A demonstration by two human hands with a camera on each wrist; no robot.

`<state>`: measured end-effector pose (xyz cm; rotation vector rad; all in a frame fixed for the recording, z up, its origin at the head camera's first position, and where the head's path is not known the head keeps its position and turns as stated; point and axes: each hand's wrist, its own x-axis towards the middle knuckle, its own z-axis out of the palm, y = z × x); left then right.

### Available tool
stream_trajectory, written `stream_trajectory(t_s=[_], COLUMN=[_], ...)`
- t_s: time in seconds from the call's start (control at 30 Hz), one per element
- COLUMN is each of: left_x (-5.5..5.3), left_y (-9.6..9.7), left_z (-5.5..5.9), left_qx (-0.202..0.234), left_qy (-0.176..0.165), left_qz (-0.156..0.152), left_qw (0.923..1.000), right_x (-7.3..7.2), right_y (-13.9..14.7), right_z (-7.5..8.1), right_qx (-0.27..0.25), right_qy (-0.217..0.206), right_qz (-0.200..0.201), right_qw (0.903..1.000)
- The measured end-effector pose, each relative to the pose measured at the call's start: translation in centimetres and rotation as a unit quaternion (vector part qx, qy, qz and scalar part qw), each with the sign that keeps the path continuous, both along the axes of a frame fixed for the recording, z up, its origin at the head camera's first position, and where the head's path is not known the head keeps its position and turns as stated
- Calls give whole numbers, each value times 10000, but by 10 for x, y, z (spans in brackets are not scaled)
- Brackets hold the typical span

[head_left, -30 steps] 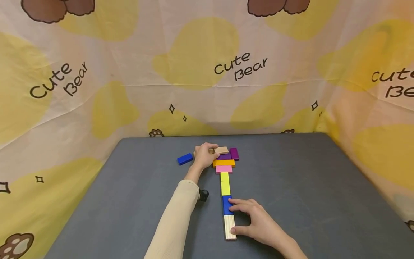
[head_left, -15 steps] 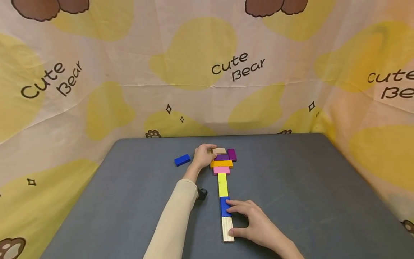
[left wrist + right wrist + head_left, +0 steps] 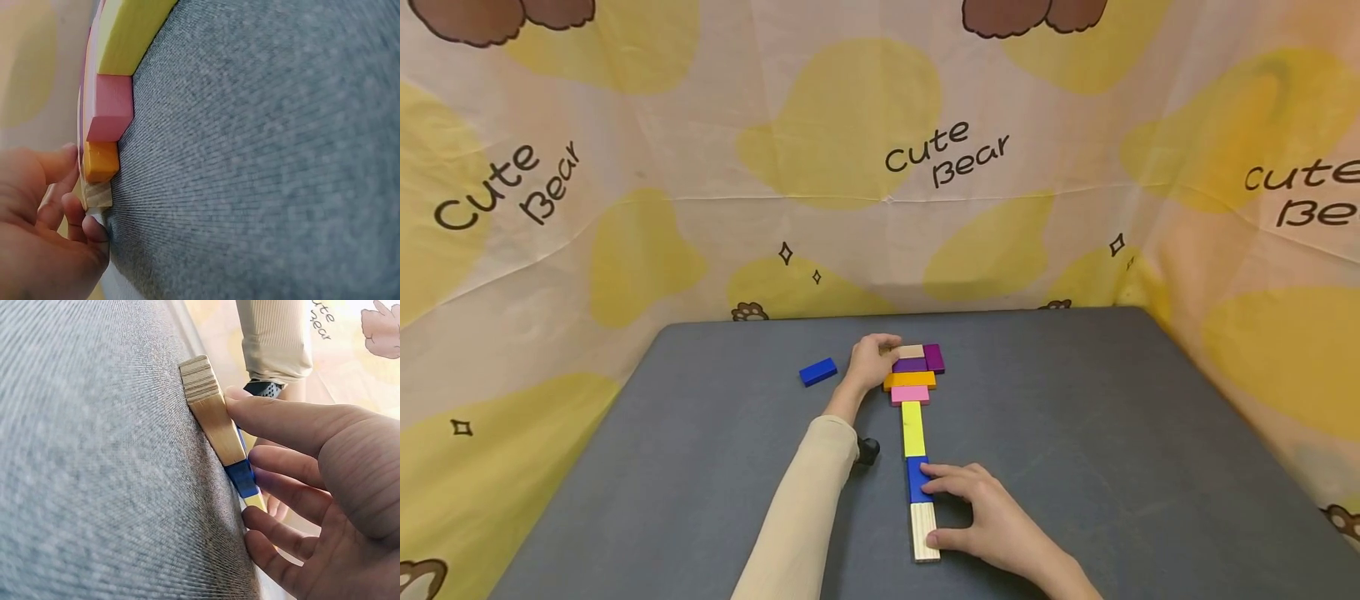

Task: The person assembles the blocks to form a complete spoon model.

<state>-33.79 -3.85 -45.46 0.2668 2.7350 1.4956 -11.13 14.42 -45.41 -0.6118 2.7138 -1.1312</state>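
Note:
A row of flat wooden blocks runs toward me. Closest is a striped bare-wood block [image 3: 922, 527], then a blue block [image 3: 915, 483] and a yellow block [image 3: 913, 429]. Beyond them a pink block [image 3: 910, 396] and an orange block [image 3: 910, 381] lie crosswise. At the far end my left hand [image 3: 868, 365] pinches a pale wooden block [image 3: 912, 352] with thumb and finger, behind a purple block [image 3: 910, 365]. My right hand [image 3: 992, 510] is spread, its thumb resting on the striped block and fingertips on the blue one.
A dark purple block [image 3: 934, 357] stands lengthwise at the far right of the row. One loose blue block [image 3: 817, 372] lies left of my left hand. The grey table [image 3: 1075, 400] is backed by a printed cloth [image 3: 850, 150].
The pale block in my left hand has come down and toward me, closing up behind the purple block. My right hand keeps its place on the near blocks. The view has shifted slightly.

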Motion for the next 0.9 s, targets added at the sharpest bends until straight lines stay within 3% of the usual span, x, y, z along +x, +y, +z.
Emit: stream_trajectory(t_s=[0.9], left_x=[5], left_y=[2], left_z=[2], left_qx=[0], left_qy=[27], left_qz=[-2], left_qw=[10000], right_x=[0], right_y=[0], right_z=[0], right_qx=[23], right_qy=[24], right_qz=[21], right_qw=[10000])
